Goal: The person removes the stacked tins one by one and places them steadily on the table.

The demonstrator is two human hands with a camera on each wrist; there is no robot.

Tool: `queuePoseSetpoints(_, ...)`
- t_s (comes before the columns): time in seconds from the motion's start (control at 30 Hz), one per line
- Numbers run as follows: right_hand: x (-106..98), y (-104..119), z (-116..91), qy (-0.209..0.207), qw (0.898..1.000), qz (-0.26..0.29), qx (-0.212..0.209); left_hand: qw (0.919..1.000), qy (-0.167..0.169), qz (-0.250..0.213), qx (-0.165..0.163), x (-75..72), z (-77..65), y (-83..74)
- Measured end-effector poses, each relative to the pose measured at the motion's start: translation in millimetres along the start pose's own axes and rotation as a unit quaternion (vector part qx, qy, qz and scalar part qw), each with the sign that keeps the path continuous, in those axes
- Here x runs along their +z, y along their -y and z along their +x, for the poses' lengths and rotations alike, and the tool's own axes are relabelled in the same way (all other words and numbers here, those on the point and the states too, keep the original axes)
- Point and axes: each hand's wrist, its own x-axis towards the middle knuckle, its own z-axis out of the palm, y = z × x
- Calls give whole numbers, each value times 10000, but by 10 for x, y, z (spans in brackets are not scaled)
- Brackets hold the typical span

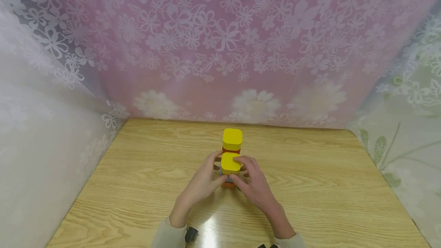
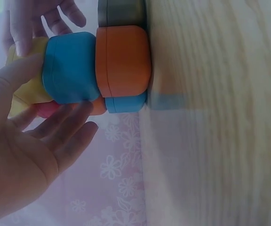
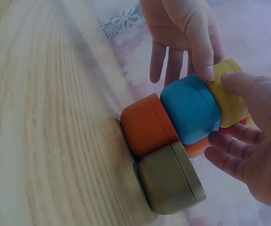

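Observation:
A stack of small rounded boxes stands on the table: orange [image 3: 147,126] at the bottom, blue [image 3: 190,109] over it, yellow [image 1: 230,162] on top. My left hand [image 1: 202,183] curves round the stack's left side, thumb on the near face of the yellow box and fingers behind. My right hand [image 1: 255,182] grips the yellow box from the right, its thumb on the near face and a finger over the top. Directly behind stands a second stack, its own yellow box [image 1: 232,138] above a red one [image 1: 232,150]; the hands partly hide its lower boxes.
An olive box [image 3: 169,179] sits beside the orange one at table level, on the right. The wood-grain table [image 1: 310,171] is bordered at the back by a pink flowered curtain [image 1: 220,49], with pale flowered cloth [image 1: 51,133] on both sides.

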Motion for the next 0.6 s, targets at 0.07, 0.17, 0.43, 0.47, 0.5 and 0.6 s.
queuePoseSetpoints(0.07,-3,-3,1,11,10000,30,-6,10000,17,-4,-22,9,3,5)
queuePoseSetpoints(0.17,-3,-8,-3,33,10000,51,1,10000,44,55,-43,16,2,16)
queuePoseSetpoints(0.43,2,-15,-9,104,9998,165,95,9997,74,249,-29,22,0,47)
queuePoseSetpoints(0.47,4,-16,-10,114,9997,191,121,9997,73,250,-36,23,1,50)
queuePoseSetpoints(0.5,7,-20,-10,113,9996,214,137,9996,79,247,-53,24,1,53)
queuePoseSetpoints(0.6,17,-23,-11,70,9994,268,191,9995,102,260,-133,25,3,57)
